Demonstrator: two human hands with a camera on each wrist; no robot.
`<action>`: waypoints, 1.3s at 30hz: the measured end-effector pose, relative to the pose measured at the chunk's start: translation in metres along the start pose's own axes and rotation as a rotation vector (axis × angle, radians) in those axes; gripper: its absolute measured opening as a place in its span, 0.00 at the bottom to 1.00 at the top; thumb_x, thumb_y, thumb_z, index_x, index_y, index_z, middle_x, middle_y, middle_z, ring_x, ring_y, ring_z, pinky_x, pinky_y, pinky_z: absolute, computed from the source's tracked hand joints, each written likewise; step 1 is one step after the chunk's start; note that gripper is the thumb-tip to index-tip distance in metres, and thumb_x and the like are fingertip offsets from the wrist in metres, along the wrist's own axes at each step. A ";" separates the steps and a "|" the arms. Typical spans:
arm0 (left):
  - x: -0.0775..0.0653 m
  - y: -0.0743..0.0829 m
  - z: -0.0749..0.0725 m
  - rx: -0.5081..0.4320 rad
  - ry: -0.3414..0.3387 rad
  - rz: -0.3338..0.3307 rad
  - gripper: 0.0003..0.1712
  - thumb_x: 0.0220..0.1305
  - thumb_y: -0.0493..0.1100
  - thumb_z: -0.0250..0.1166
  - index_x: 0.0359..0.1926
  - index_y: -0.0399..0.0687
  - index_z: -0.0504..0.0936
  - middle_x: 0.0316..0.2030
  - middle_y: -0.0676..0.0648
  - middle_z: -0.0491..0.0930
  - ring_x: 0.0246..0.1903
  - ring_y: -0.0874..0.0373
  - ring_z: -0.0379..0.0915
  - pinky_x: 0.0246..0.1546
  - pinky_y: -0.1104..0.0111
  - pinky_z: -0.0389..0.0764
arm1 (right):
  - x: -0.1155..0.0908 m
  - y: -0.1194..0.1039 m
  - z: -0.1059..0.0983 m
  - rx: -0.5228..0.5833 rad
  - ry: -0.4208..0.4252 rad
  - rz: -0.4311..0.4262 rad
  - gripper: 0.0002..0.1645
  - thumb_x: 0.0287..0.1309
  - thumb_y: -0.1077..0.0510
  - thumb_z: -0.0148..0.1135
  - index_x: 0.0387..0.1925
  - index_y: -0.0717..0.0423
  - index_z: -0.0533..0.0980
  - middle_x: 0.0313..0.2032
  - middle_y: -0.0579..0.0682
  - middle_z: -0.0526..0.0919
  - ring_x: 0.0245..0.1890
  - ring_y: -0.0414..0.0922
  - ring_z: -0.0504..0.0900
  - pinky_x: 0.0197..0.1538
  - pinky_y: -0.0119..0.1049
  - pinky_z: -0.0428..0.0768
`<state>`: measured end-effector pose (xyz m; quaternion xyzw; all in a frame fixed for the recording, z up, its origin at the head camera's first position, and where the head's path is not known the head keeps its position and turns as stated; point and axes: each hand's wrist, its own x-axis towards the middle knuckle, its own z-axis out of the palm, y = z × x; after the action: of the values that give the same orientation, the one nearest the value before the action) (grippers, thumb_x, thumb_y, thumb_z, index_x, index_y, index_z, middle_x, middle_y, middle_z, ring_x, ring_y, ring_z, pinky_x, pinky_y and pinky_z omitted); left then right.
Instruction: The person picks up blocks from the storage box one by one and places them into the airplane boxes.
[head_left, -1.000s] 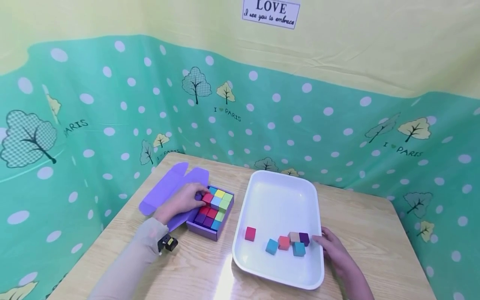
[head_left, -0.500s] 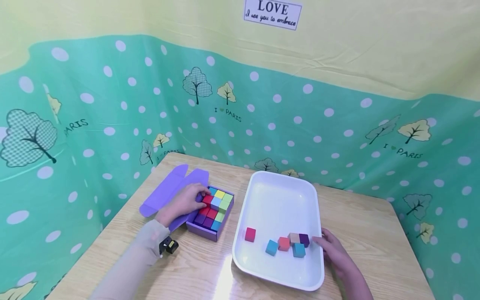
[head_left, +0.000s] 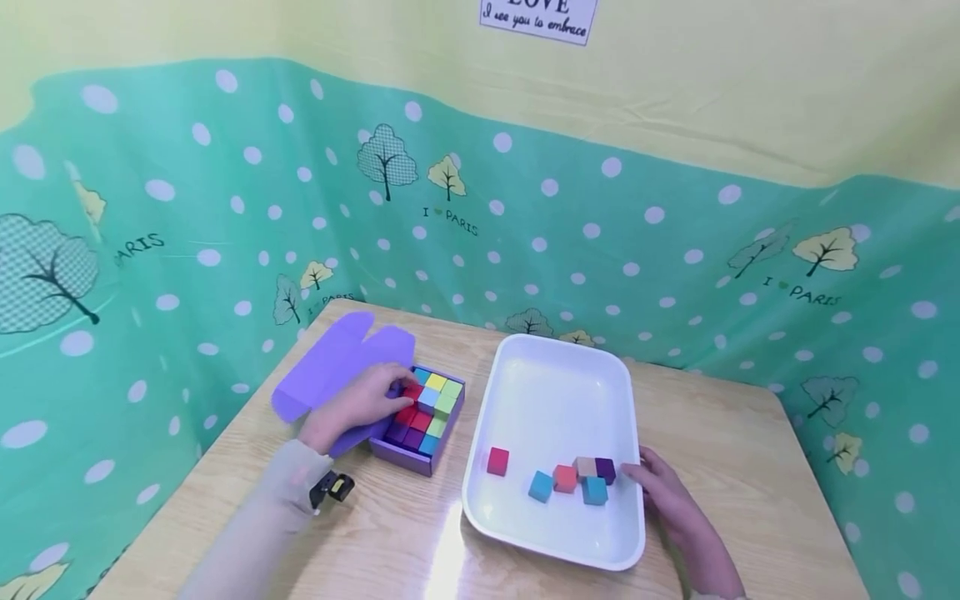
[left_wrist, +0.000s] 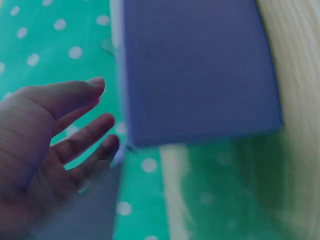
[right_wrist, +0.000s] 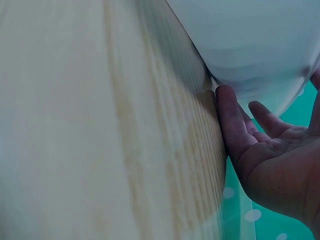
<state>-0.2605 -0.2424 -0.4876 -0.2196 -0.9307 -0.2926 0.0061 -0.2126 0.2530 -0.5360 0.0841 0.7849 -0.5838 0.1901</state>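
In the head view, my left hand (head_left: pixel 367 396) reaches over a purple box (head_left: pixel 405 457) packed with colored cubes. Its fingertips are at a red cube (head_left: pixel 413 392) in the raised rows. The left wrist view shows those fingers loosely bent and apart, with no cube between them, beside the box's side (left_wrist: pixel 200 75). My right hand (head_left: pixel 671 496) holds the right rim of a white tray (head_left: pixel 558 400), its thumb over the edge and its other fingers outside. Inside the tray lie a crimson cube (head_left: pixel 497 461), teal cubes (head_left: pixel 541 486), an orange-red cube (head_left: pixel 565 478), a beige cube (head_left: pixel 585 467) and a dark purple cube (head_left: pixel 605 470).
The box's purple lid flap (head_left: pixel 330 367) is folded out to the left on the wooden table (head_left: pixel 720 425). A black wrist device (head_left: pixel 332 487) sits by the left sleeve. A patterned green and yellow curtain (head_left: pixel 637 233) stands behind the table.
The head view has shifted slightly. My left hand stays at the red cube in the box, its fingers moving only a little. The right hand and the cubes in the tray keep their places.
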 end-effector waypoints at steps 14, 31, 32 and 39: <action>0.029 0.106 0.015 -0.068 -0.276 0.028 0.17 0.65 0.45 0.64 0.52 0.44 0.81 0.47 0.49 0.81 0.47 0.54 0.77 0.47 0.63 0.77 | 0.000 0.002 0.000 0.003 -0.013 -0.034 0.45 0.64 0.45 0.58 0.72 0.62 0.52 0.63 0.69 0.66 0.58 0.59 0.73 0.57 0.49 0.74; 0.101 0.190 0.103 -0.053 -0.486 -0.052 0.14 0.63 0.49 0.67 0.49 0.53 0.84 0.40 0.56 0.81 0.40 0.64 0.75 0.43 0.69 0.76 | 0.003 -0.004 0.001 0.004 -0.015 -0.006 0.50 0.64 0.42 0.58 0.74 0.62 0.47 0.68 0.68 0.58 0.65 0.64 0.64 0.62 0.54 0.67; 0.104 0.193 0.108 -0.049 -0.494 -0.059 0.14 0.62 0.49 0.68 0.49 0.53 0.84 0.40 0.56 0.81 0.40 0.64 0.75 0.43 0.69 0.76 | 0.003 -0.003 0.001 0.005 -0.014 -0.001 0.49 0.64 0.43 0.58 0.74 0.61 0.47 0.68 0.68 0.58 0.65 0.64 0.64 0.62 0.53 0.67; 0.115 0.206 0.142 0.001 -0.525 -0.123 0.21 0.54 0.50 0.74 0.49 0.58 0.79 0.37 0.58 0.77 0.35 0.63 0.72 0.38 0.69 0.74 | 0.001 0.000 0.001 0.013 -0.026 -0.022 0.47 0.65 0.44 0.57 0.73 0.62 0.48 0.67 0.69 0.60 0.63 0.62 0.67 0.58 0.48 0.73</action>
<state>-0.2623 0.0328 -0.4776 -0.2308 -0.9122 -0.2249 -0.2530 -0.2131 0.2522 -0.5362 0.0692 0.7794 -0.5919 0.1934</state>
